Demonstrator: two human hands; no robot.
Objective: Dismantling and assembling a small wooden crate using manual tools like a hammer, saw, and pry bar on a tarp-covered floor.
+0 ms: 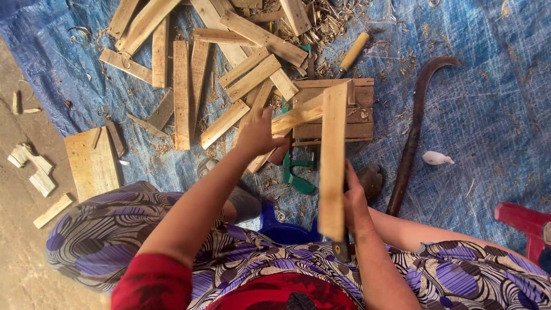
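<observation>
Gripped upright in my right hand [354,201] above my lap, the long wooden slat [333,161] crossed a shorter slat [295,119] clasped in my left hand [258,135] over the small crate [336,112], and either might have slipped.

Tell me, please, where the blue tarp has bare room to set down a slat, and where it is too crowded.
Free: the blue tarp right of the long curved tool, holding only a small white object. Some bare ground lies along the left edge. Crowded: the slat pile at top centre and the wooden block beyond the left hand and right hand.
</observation>
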